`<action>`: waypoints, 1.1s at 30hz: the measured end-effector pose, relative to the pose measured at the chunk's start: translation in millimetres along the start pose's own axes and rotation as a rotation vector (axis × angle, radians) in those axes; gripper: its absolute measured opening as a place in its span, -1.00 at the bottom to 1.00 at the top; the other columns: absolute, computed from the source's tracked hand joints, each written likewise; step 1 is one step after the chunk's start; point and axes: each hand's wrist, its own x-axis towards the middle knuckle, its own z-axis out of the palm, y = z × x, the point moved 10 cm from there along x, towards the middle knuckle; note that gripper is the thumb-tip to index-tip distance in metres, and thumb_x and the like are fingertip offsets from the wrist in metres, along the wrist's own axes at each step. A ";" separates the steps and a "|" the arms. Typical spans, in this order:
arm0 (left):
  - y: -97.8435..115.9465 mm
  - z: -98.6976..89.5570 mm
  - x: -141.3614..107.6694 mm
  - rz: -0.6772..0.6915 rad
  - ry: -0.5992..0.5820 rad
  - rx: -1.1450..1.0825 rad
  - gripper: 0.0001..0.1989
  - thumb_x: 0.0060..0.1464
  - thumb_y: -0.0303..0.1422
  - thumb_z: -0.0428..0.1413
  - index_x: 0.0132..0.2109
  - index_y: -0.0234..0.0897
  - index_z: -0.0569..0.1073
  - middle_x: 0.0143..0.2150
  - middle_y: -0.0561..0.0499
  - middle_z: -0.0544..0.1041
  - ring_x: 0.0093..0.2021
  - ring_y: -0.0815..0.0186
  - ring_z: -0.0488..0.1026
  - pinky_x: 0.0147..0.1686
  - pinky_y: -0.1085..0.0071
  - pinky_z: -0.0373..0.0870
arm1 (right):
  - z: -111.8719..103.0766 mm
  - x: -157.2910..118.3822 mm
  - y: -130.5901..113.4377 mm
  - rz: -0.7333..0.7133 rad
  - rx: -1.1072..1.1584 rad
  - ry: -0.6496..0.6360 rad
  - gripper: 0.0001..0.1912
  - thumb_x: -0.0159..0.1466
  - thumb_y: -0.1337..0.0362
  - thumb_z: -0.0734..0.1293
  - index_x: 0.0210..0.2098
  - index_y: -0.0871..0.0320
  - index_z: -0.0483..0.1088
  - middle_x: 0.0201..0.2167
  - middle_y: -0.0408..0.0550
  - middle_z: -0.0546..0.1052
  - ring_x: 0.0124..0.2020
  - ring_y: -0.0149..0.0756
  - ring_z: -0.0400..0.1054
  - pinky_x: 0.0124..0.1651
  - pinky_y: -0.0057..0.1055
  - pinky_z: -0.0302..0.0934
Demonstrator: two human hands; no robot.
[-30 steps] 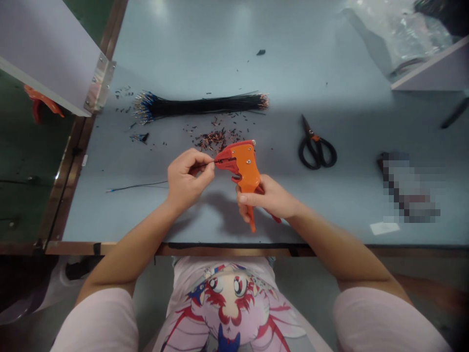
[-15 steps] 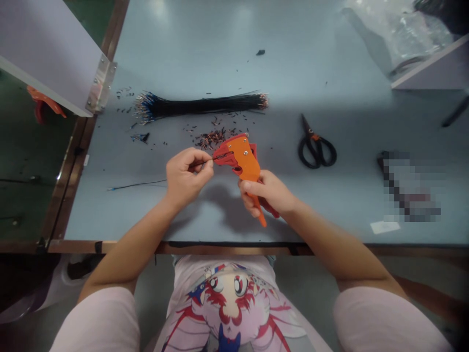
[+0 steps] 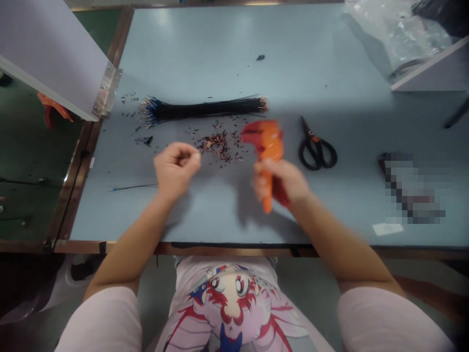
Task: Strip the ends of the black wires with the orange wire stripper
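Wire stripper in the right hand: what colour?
The wire stripper is orange with a red nose; head view, slightly blurred.

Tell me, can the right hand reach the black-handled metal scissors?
Probably yes: only bare blue tabletop lies between the right hand and the black-handled metal scissors, but that hand must likely first release the orange wire stripper.

The pale blue worktop [image 3: 205,58] carries a long bundle of black wires [image 3: 203,111] with metal-tipped ends, and just below it a scatter of stripped insulation scraps [image 3: 218,145]. To the right lie black-handled scissors [image 3: 317,149], a blurred object [image 3: 412,188] and a white paper slip [image 3: 387,229]; a single loose wire [image 3: 134,187] lies near the left edge
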 end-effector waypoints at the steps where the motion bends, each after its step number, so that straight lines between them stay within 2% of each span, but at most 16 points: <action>1: -0.9 -10.9 4.8 0.017 0.070 -0.018 -0.98 -0.14 -0.45 0.13 -0.49 -0.28 0.45 -0.61 0.15 0.31 -0.61 0.54 0.14 -0.60 0.56 0.08 | -9.7 0.3 -11.8 -0.050 0.035 0.055 -0.66 0.12 0.04 0.42 -0.45 0.16 0.29 -0.69 -0.22 0.35 -0.72 -0.44 0.28 -0.63 -0.46 0.29; 2: -1.8 -18.5 8.8 0.034 0.112 -0.042 -0.98 -0.14 -0.45 0.13 -0.48 -0.28 0.45 -0.59 0.14 0.33 -0.59 0.53 0.17 -0.59 0.56 0.11 | -17.2 0.0 -20.9 -0.086 0.044 0.096 -0.67 0.14 0.03 0.40 -0.45 0.15 0.28 -0.68 -0.22 0.35 -0.72 -0.44 0.28 -0.62 -0.46 0.30; 4: -5.8 -19.9 14.6 0.035 0.084 -0.078 -0.99 -0.14 -0.43 0.15 -0.46 -0.27 0.45 -0.57 0.13 0.36 -0.56 0.52 0.22 -0.56 0.55 0.15 | -20.2 -0.2 -22.6 -0.046 -0.010 0.103 -0.65 0.13 0.01 0.40 -0.42 0.17 0.31 -0.63 -0.15 0.41 -0.67 -0.36 0.35 -0.57 -0.38 0.35; 7: -11.2 -11.6 15.2 0.003 0.000 -0.077 -0.97 -0.12 -0.41 0.17 -0.45 -0.27 0.45 -0.56 0.13 0.36 -0.55 0.50 0.26 -0.54 0.53 0.19 | -4.3 -3.7 2.4 0.139 -0.197 -0.019 -0.59 0.09 0.00 0.43 -0.34 0.23 0.35 -0.50 -0.01 0.50 -0.53 -0.20 0.47 -0.47 -0.29 0.40; 9: -12.7 -10.8 13.5 -0.009 0.008 -0.069 -0.97 -0.10 -0.41 0.17 -0.44 -0.26 0.45 -0.56 0.13 0.36 -0.56 0.49 0.27 -0.54 0.52 0.20 | 4.0 -8.2 13.5 0.181 -0.346 -0.069 -0.59 0.12 0.02 0.42 -0.28 0.25 0.36 -0.40 0.04 0.52 -0.42 -0.16 0.50 -0.40 -0.29 0.42; 12: -15.0 -13.9 13.4 -0.011 0.059 -0.073 -0.97 -0.08 -0.45 0.17 -0.43 -0.24 0.45 -0.54 0.12 0.38 -0.55 0.48 0.27 -0.52 0.51 0.22 | 13.3 -14.7 7.2 0.091 -0.572 -0.092 -0.67 0.20 0.07 0.37 -0.23 0.22 0.36 -0.34 0.02 0.51 -0.33 -0.20 0.49 -0.35 -0.34 0.41; 15: -22.4 -18.4 15.9 -0.031 0.121 -0.042 -0.93 -0.08 -0.48 0.17 -0.44 -0.23 0.45 -0.53 0.12 0.41 -0.52 0.46 0.30 -0.48 0.50 0.25 | 18.5 -21.1 -8.3 -0.018 -0.707 -0.043 -0.74 0.23 0.12 0.35 -0.23 0.20 0.36 -0.40 -0.04 0.50 -0.39 -0.29 0.46 -0.32 -0.38 0.39; 17: -28.5 -20.2 18.1 -0.051 0.143 -0.021 -0.93 -0.07 -0.49 0.16 -0.45 -0.23 0.45 -0.52 0.11 0.42 -0.50 0.45 0.32 -0.46 0.49 0.27 | 20.4 -22.9 -4.2 0.030 -0.624 -0.044 -0.71 0.21 0.12 0.36 -0.21 0.20 0.34 -0.41 -0.04 0.50 -0.41 -0.27 0.46 -0.33 -0.35 0.40; 20: -34.4 -23.6 21.5 -0.056 0.164 -0.014 -0.93 -0.07 -0.48 0.16 -0.45 -0.22 0.47 -0.51 0.10 0.44 -0.49 0.43 0.34 -0.46 0.48 0.28 | 23.6 -25.8 29.9 0.304 -0.380 -0.141 -0.64 0.16 0.09 0.38 -0.20 0.23 0.32 -0.39 0.01 0.52 -0.40 -0.17 0.51 -0.40 -0.31 0.42; 22: -38.2 -25.8 23.4 -0.061 0.172 -0.011 -0.94 -0.07 -0.47 0.16 -0.45 -0.22 0.48 -0.52 0.10 0.44 -0.50 0.43 0.33 -0.47 0.48 0.28 | 22.3 -31.0 52.8 0.478 -0.295 -0.196 -0.61 0.13 0.09 0.40 -0.20 0.26 0.33 -0.41 0.04 0.53 -0.41 -0.15 0.52 -0.45 -0.35 0.41; 24: -42.6 -25.5 25.1 -0.072 0.161 -0.015 -0.94 -0.08 -0.46 0.17 -0.45 -0.21 0.48 -0.53 0.10 0.44 -0.51 0.44 0.32 -0.49 0.48 0.26 | 13.9 -34.2 65.4 0.561 -0.251 -0.175 -0.60 0.12 0.09 0.40 -0.21 0.28 0.35 -0.41 0.06 0.54 -0.43 -0.15 0.53 -0.50 -0.38 0.40; 26: -47.1 -23.5 26.2 -0.085 0.142 -0.028 -0.95 -0.10 -0.45 0.18 -0.46 -0.21 0.49 -0.55 0.11 0.44 -0.54 0.45 0.31 -0.52 0.49 0.24 | -1.9 -35.3 67.6 0.559 -0.265 -0.071 -0.64 0.09 0.14 0.43 -0.26 0.27 0.35 -0.46 0.01 0.54 -0.47 -0.15 0.52 -0.55 -0.38 0.38; 27: -49.0 -22.1 26.4 -0.091 0.131 -0.036 -0.95 -0.10 -0.45 0.18 -0.46 -0.22 0.49 -0.56 0.11 0.44 -0.54 0.45 0.30 -0.53 0.49 0.23 | -5.1 -37.3 68.1 0.557 -0.253 -0.059 -0.66 0.09 0.16 0.43 -0.26 0.27 0.35 -0.45 0.01 0.54 -0.45 -0.14 0.53 -0.53 -0.36 0.39; 33: -46.5 -21.8 24.5 -0.078 0.147 -0.063 -0.95 -0.11 -0.46 0.19 -0.47 -0.22 0.50 -0.56 0.11 0.44 -0.54 0.45 0.31 -0.52 0.50 0.23 | 5.1 -38.0 49.7 0.303 -0.134 -0.198 -0.64 0.07 0.27 0.46 -0.20 0.27 0.34 -0.37 0.01 0.55 -0.36 -0.14 0.54 -0.26 -0.23 0.42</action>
